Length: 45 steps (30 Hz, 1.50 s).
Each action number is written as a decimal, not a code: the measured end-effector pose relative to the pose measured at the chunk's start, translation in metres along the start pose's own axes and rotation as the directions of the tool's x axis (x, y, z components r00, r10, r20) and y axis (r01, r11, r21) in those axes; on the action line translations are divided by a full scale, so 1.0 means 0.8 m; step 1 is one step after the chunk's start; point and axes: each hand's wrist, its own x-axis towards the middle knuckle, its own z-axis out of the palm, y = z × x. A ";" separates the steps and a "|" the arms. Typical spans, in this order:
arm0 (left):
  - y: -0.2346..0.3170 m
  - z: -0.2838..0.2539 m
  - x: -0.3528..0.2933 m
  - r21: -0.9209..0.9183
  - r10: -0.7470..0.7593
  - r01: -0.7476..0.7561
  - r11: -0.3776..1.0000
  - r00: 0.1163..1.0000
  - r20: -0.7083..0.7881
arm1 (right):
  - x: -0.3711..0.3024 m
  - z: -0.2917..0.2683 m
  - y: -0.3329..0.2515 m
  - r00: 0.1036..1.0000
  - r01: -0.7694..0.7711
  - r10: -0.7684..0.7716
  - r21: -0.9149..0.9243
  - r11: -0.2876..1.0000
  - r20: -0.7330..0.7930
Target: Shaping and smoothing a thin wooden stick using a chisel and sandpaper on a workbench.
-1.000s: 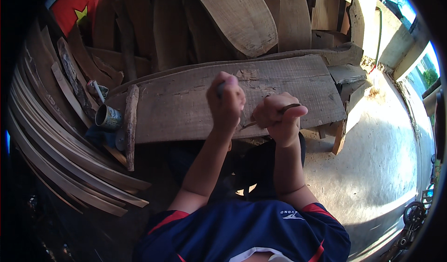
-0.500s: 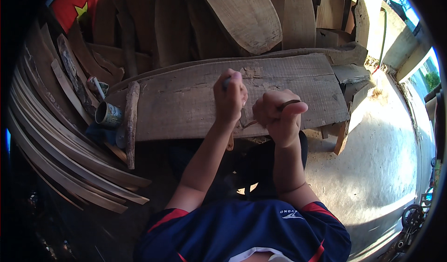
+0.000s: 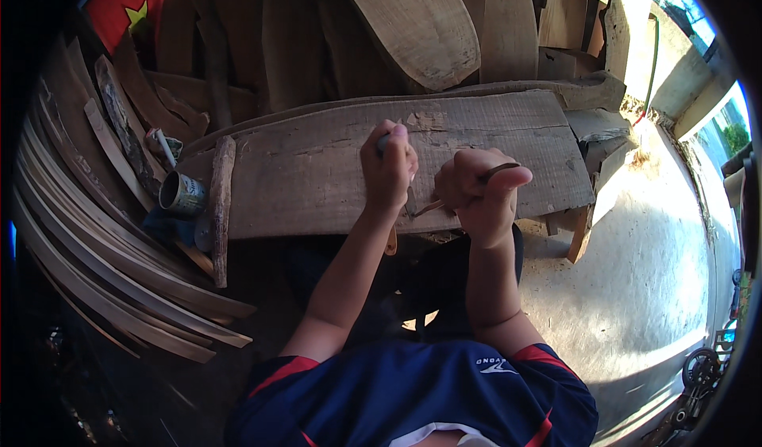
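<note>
My left hand (image 3: 386, 169) is closed in a fist over the middle of a wide, weathered wooden plank (image 3: 302, 177). A bluish-grey rounded end (image 3: 383, 143) shows at its thumb; the rest of that piece is hidden in the fingers. Beside it on the right, my right hand (image 3: 484, 193) is wrapped round a slim brown stick-like piece of wood (image 3: 429, 208). One end points left toward the plank, and a dark curved part shows above by the thumb. Between the hands, near the plank's front edge, lies a small dark sliver, too small to name.
A rough wooden batten (image 3: 224, 209) lies across the plank's left end, beside a can (image 3: 184, 193). Long curved wood strips (image 3: 119, 256) are stacked at the left. Upright boards (image 3: 413, 26) lean behind the plank. Sunlit concrete floor (image 3: 635, 272) lies at the right.
My hands have drifted slightly apart, the left one a little leftward and the right one a little rightward. Both stay closed on what they hold.
</note>
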 end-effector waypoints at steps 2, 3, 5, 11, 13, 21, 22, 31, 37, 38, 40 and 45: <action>0.004 0.001 -0.005 -0.034 0.015 -0.015 0.999 1.000 0.017 | -0.003 -0.002 -0.001 1.000 -0.013 0.013 -0.001 1.000 -0.005; -0.005 0.003 -0.008 0.058 0.101 -0.101 0.993 0.995 0.001 | -0.003 0.000 -0.002 1.000 -0.015 0.015 0.002 1.000 -0.002; -0.017 0.002 -0.008 0.263 0.161 -0.165 0.951 0.986 0.034 | 0.001 0.003 -0.002 1.000 -0.018 0.019 0.025 1.000 -0.013; -0.007 0.001 -0.008 0.053 0.059 -0.058 0.997 0.998 -0.018 | -0.002 0.002 0.002 0.999 -0.032 0.032 0.003 0.999 -0.043; -0.037 -0.007 -0.007 0.241 0.203 -0.191 0.951 0.979 -0.023 | -0.002 -0.001 0.006 0.999 -0.022 0.023 0.012 1.000 -0.045; -0.034 -0.048 -0.018 0.037 0.146 -0.141 0.989 0.960 -0.237 | -0.010 0.009 0.007 0.957 0.045 -0.080 -0.130 0.991 -0.280; -0.035 -0.053 -0.022 -0.013 0.140 -0.150 0.989 0.951 -0.275 | -0.010 0.012 0.009 0.946 0.051 -0.101 -0.164 0.985 -0.308; -0.043 -0.062 -0.026 0.149 0.364 -0.373 0.916 0.928 0.082 | -0.003 0.020 0.017 0.954 0.143 -0.183 -0.176 0.974 -0.238; -0.019 -0.048 -0.007 -0.117 0.003 -0.002 0.993 1.000 0.010 | -0.005 0.018 0.022 0.948 0.203 -0.222 -0.107 0.973 -0.227; -0.008 -0.041 -0.008 -0.124 0.038 -0.040 0.991 0.999 -0.018 | -0.006 0.017 0.021 0.943 0.209 -0.228 -0.100 0.973 -0.243; 0.020 -0.028 -0.016 -0.261 0.094 -0.090 0.961 0.996 0.002 | -0.009 0.010 0.023 0.940 0.238 -0.256 -0.104 0.966 -0.227; -0.011 -0.025 -0.030 -0.008 0.060 -0.059 0.998 0.996 0.066 | -0.014 0.025 0.020 0.940 0.229 -0.242 -0.083 0.970 -0.241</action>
